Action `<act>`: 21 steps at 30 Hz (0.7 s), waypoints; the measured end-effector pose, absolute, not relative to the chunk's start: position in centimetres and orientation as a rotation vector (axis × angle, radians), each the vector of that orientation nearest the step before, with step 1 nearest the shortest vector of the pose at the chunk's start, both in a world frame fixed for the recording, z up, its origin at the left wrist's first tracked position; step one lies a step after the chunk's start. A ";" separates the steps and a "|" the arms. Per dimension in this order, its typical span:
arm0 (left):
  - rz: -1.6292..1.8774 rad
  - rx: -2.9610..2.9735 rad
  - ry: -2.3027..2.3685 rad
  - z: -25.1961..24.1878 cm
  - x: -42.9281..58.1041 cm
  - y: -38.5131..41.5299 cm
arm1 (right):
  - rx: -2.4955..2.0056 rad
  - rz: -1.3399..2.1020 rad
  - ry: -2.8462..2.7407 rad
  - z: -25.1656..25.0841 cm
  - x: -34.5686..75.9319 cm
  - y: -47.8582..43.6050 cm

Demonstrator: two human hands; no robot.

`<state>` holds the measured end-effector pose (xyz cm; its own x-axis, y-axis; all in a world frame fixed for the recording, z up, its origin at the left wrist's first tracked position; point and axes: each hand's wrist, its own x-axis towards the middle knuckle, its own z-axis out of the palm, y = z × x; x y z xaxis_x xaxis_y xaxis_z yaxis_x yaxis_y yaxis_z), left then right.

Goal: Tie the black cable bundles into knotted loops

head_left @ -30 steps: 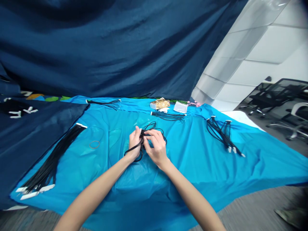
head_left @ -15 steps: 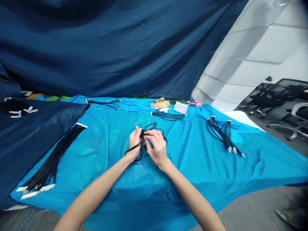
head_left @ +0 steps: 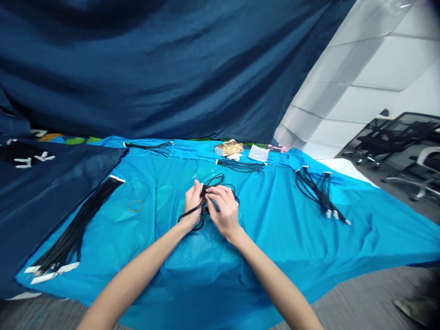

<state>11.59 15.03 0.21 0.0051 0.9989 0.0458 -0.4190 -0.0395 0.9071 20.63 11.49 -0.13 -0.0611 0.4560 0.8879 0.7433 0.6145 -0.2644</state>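
At the middle of the blue-covered table, a coiled bundle of black cables (head_left: 217, 180) is between my two hands. My left hand (head_left: 193, 205) is closed round the bundle's left part, thumb pointing up, with a cable loop hanging over the wrist. A small white end shows beside that thumb. My right hand (head_left: 223, 207) pinches at the cables from the right, thumb and fingertips together close to the left hand. The fingers hide exactly what is pinched. More loops stick out behind the right hand.
A long black cable bundle (head_left: 74, 224) with white ends lies at left, near a thin rubber band (head_left: 135, 206). Other cable bundles lie at the back left (head_left: 149, 147), back middle (head_left: 239, 165) and right (head_left: 318, 192). A gold packet (head_left: 233, 147) sits by a white packet (head_left: 258, 153).
Hardly anything differs. Both hands keep the same hold on the cable bundle, and the view has shifted very slightly.
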 end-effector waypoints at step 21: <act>1.460 0.935 0.870 0.2 11.5 15.0 | -0.973 -0.316 -1.595 -0.1 20.2 11.8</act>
